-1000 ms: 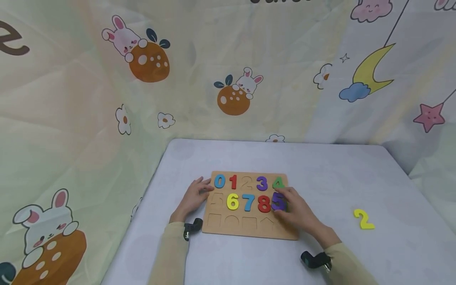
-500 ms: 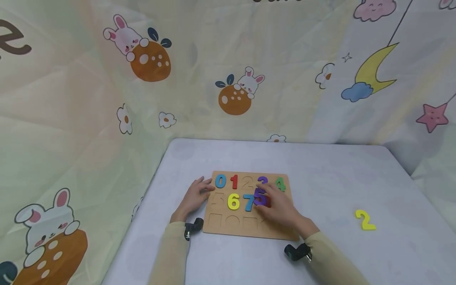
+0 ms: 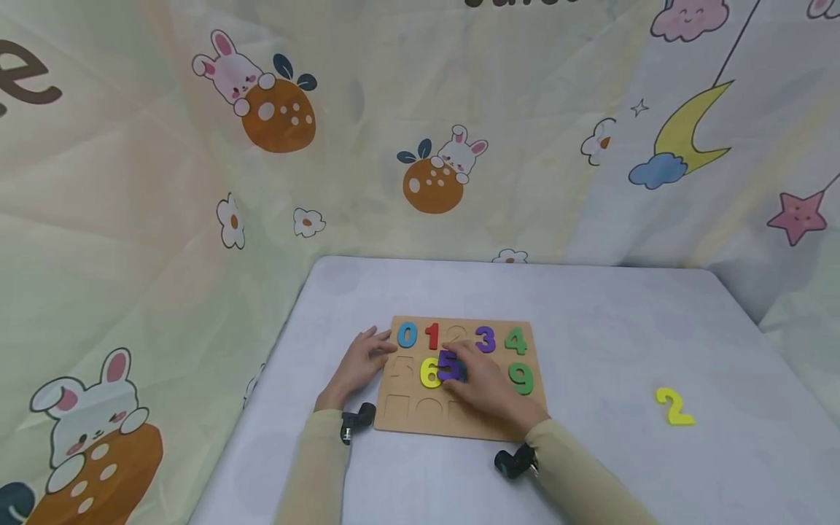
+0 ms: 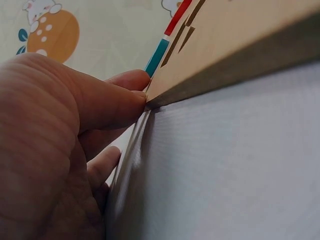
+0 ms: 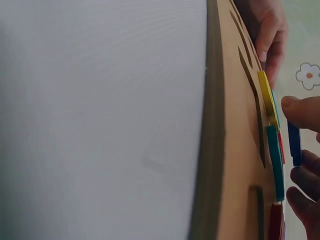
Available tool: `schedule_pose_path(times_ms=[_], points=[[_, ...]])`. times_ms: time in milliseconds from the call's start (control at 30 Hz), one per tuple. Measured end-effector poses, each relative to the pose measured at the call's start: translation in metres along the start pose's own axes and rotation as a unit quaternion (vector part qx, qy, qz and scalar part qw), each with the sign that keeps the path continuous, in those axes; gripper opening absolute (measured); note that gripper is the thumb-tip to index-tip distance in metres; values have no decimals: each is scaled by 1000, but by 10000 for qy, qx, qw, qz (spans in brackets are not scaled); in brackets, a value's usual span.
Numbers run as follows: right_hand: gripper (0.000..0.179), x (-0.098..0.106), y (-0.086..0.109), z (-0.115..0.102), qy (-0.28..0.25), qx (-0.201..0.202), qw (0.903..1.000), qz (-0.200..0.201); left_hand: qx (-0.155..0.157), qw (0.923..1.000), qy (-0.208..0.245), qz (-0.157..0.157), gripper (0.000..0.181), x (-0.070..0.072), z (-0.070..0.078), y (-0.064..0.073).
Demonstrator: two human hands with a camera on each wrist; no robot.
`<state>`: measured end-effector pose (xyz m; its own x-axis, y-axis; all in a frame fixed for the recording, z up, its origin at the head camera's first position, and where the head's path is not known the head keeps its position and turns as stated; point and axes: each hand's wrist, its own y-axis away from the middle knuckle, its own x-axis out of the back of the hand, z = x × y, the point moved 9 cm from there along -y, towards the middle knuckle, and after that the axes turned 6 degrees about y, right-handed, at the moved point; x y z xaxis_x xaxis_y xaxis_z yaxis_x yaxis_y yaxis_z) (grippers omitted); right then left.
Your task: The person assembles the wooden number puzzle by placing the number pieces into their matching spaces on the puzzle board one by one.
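Note:
My right hand [image 3: 482, 383] pinches a purple number 5 [image 3: 448, 366] between thumb and fingers, over the middle row of a wooden number puzzle board [image 3: 407, 415]. In the right wrist view, the 5 [image 5: 294, 143] is raised off the board, above the yellow 6 [image 5: 267, 97] and blue 7 [image 5: 275, 162]. My left hand [image 3: 357, 364] holds the board's left edge; the left wrist view has its thumb [image 4: 115, 107] and a finger at the corner. The outlined recesses for 2 [image 3: 455, 334] and 5 [image 3: 402, 367] hold no pieces. The hand mostly hides the 7 and 8 in the head view.
A yellow number 2 [image 3: 674, 407] lies on the white table [image 3: 604, 328] to the right of the board. Blue 0 [image 3: 407, 335], red 1 [image 3: 432, 336], purple 3 [image 3: 485, 339], green 4 [image 3: 515, 340] and green 9 [image 3: 521, 378] sit on the board. A printed cloth [image 3: 354, 146] hangs behind.
My right hand has carried the purple 5 leftward across the board, from over the 9 to beside the 6, uncovering the green 9. The left hand stays at the board's edge.

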<state>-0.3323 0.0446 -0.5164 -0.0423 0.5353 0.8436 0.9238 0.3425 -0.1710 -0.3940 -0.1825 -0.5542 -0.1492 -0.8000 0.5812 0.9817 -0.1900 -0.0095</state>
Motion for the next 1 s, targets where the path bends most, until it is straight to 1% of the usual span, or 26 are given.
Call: schedule_pose_path(times_ms=[200, 367, 733, 900, 1000], points=[[66, -10, -8, -11, -133, 157, 9997, -105, -69, 10000, -29, 15, 20, 0, 1, 1], [67, -15, -12, -23, -109, 328, 9993, -159, -114, 9999, -52, 29, 20, 1, 2, 1], [65, -27, -22, -40, -157, 540, 9981, -259, -157, 9998, -108, 4, 21, 0, 3, -1], [66, -35, -27, -46, -102, 555, 9978, -348, -263, 9995, -186, -7, 20, 1, 3, -1], [66, -41, -28, -47, -58, 460, 9978, -474, -270, 9995, -144, -18, 20, 1, 3, 0]])
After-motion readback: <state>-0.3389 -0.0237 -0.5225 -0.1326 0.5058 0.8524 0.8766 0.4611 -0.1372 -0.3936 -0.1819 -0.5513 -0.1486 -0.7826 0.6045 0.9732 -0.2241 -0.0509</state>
